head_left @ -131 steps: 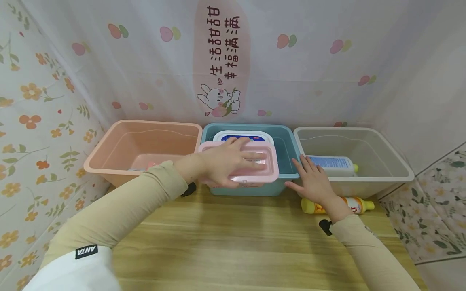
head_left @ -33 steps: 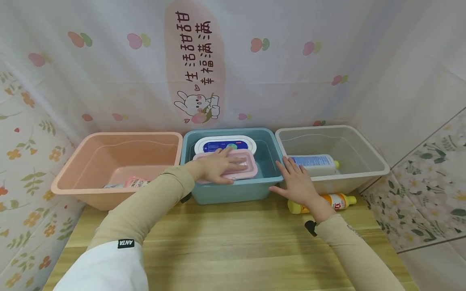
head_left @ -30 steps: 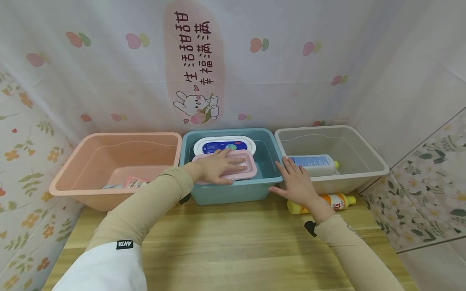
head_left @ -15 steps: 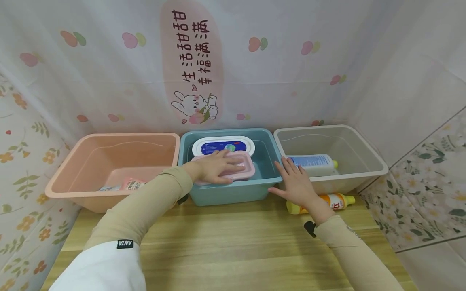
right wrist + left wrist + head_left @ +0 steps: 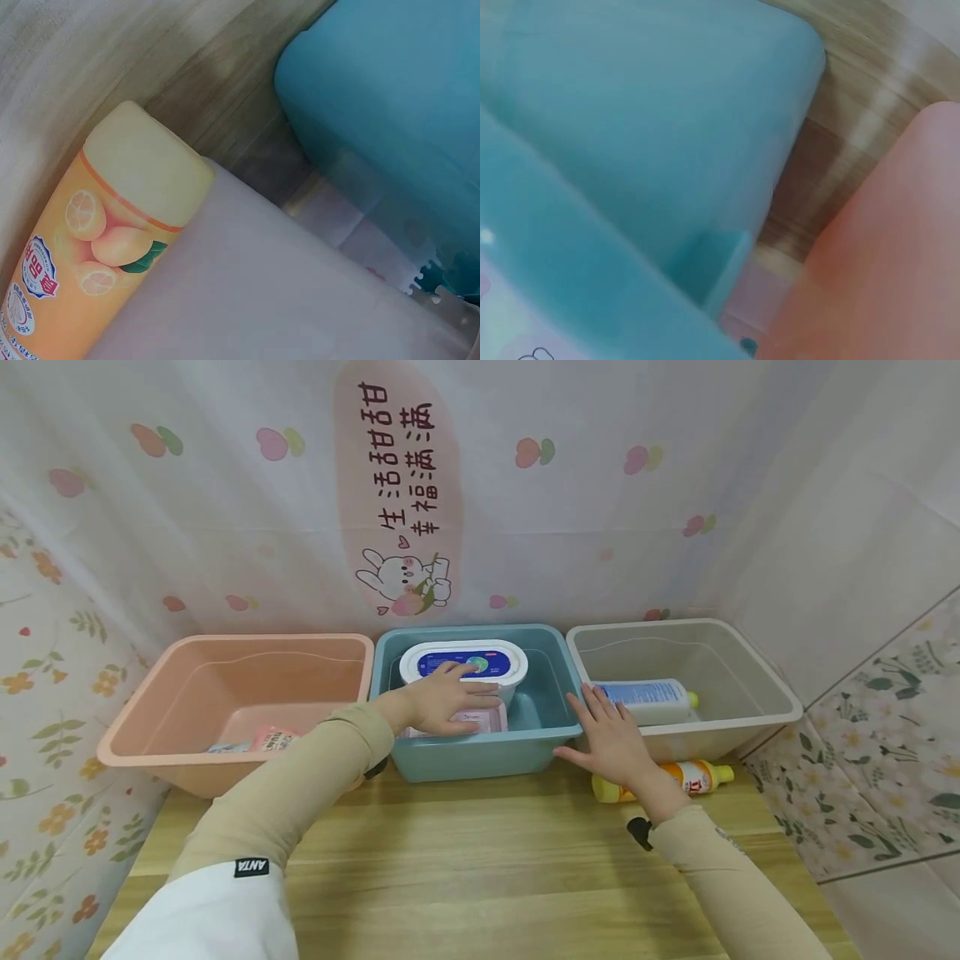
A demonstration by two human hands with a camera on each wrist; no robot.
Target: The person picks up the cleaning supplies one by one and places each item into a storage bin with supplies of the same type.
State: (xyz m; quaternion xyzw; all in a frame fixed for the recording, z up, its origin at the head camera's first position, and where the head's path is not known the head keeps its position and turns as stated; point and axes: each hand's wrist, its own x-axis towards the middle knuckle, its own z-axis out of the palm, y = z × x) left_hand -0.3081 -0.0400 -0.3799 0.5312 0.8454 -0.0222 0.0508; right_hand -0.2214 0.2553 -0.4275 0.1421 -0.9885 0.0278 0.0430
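Note:
My left hand is over the blue bin, palm down with the fingers straight and spread. Below it, inside the bin near the front wall, lies a pink rectangular box with a printed label, partly covered by the hand. Behind the box stands a white oval tub with a blue lid label. My right hand lies with straight fingers at the meeting rims of the blue bin and the grey bin. Neither hand shows in its wrist view.
To the left, a peach bin holds small packets. A white bottle with a blue label lies inside the grey bin. In front of that bin, a yellow-orange bottle rests on its side on the wooden table.
Half a second ago the pink box was up near the blue bin's rim under my left hand; it now sits lower inside, showing its label. My right hand stays at the rims.

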